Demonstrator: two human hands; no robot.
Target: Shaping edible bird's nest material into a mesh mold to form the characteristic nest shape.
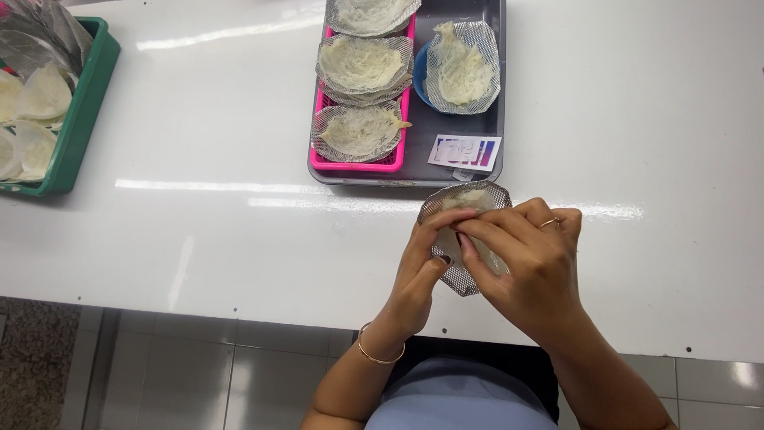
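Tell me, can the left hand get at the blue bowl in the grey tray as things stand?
Probably not at once. The left hand and right hand both hold a mesh piece. The blue bowl lies beyond, covered by another filled mesh; the table between looks free.

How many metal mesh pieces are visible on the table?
5: three in the pink basket at; one on the blue bowl; one between both hands. More may be hidden.

Grey mesh piece [464,199] with pale fibrous filling, tilted above white table.
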